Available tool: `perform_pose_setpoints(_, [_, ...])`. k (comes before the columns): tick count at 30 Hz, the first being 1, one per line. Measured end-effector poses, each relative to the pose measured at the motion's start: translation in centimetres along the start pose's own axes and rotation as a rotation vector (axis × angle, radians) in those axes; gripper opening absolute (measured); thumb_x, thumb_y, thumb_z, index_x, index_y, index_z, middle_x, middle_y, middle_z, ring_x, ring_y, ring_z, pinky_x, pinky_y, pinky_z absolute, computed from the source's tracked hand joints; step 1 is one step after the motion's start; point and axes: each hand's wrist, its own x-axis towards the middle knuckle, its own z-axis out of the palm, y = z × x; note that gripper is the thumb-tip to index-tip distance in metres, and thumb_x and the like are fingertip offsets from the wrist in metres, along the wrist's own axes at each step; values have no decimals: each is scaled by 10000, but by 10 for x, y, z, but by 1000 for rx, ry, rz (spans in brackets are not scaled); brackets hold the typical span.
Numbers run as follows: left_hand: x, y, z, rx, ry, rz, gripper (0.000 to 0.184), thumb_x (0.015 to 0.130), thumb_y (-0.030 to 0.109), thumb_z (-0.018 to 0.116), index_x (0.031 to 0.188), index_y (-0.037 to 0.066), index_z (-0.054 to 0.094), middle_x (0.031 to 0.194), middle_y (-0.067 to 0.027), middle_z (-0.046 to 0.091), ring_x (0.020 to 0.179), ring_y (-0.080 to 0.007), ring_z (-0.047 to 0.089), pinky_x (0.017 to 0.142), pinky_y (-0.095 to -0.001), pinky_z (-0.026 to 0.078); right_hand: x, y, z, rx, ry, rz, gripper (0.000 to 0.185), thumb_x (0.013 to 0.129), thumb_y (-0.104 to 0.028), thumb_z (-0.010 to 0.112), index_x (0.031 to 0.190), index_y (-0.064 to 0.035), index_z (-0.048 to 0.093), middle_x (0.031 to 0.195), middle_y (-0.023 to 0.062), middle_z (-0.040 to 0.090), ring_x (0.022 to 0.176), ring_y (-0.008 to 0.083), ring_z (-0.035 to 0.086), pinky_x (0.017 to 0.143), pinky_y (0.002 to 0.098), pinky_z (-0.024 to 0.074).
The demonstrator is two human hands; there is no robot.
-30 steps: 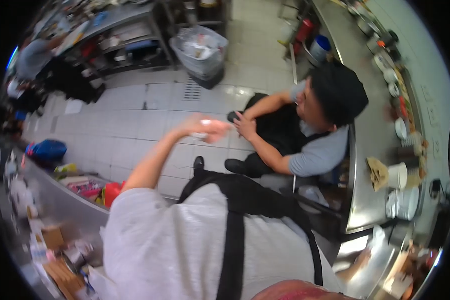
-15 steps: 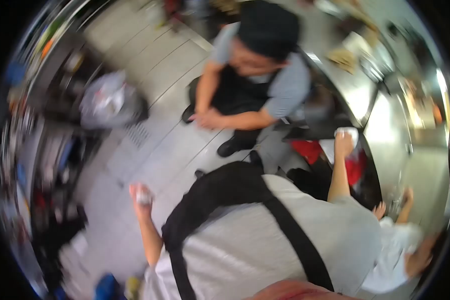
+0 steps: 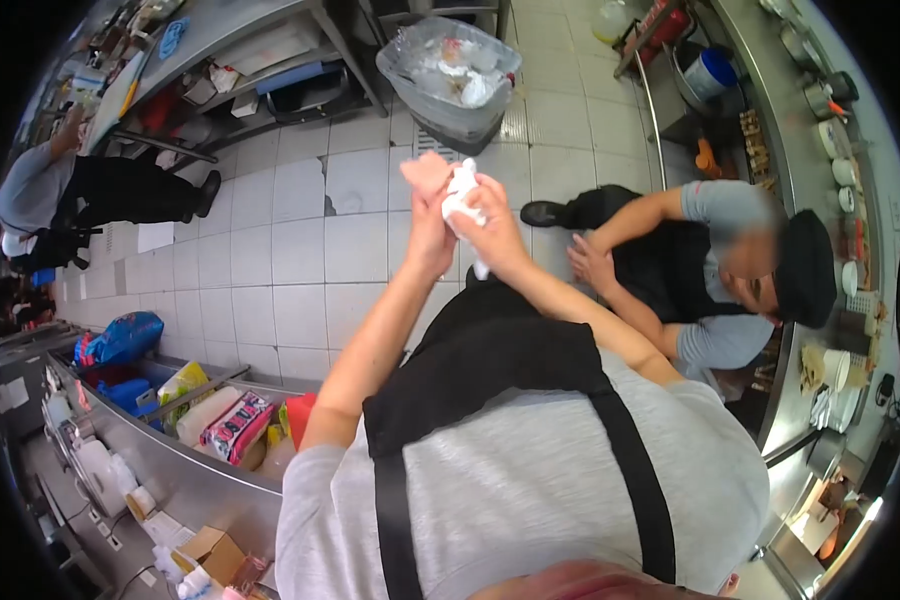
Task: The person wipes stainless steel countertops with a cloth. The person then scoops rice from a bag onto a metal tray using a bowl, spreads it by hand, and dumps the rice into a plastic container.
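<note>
Both of my hands are raised together in front of my body, above the tiled floor. Between them is a crumpled white paper towel (image 3: 458, 200), with one loose end hanging below the fingers. My right hand (image 3: 497, 232) is closed around the paper from the right side. My left hand (image 3: 429, 215) presses against it from the left, closed on its edge; the left fingers are slightly blurred and partly hidden by the paper.
A bin with a clear liner (image 3: 448, 75) stands ahead, full of rubbish. A crouching person (image 3: 710, 260) is close on my right beside a steel counter (image 3: 770, 420). Packaged goods (image 3: 238, 425) sit at a steel counter on my left. Another person (image 3: 120, 190) stands farther left.
My hands were wide apart, each with something white in it; now they meet in front of me at the paper towel. My view has turned right, bringing the bin ahead.
</note>
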Motion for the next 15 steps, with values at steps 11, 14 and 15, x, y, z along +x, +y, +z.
perform_pose_setpoints(11, [53,89,-116,-22,436,-115,433,814,407,505,1192,211,429,1005,-11,538,759,-115,514,615,-248,367,183,143,6,180,1,417,114,845,-164,501,854,-57,540,734,51,560,652,129,529,572,273,430])
perform_pose_setpoints(14, [70,102,-132,-18,398,-61,441,787,389,536,1180,207,454,976,18,550,735,-92,493,601,-227,336,253,163,7,-298,-86,353,285,862,-268,467,871,3,553,737,166,560,663,166,535,609,351,428])
perform_pose_setpoints(15, [76,107,-133,-24,379,-56,441,787,389,536,1180,207,454,976,18,550,735,-92,493,601,-227,336,278,173,3,-309,-72,342,285,862,-268,467,871,3,553,737,166,560,663,166,535,609,351,428])
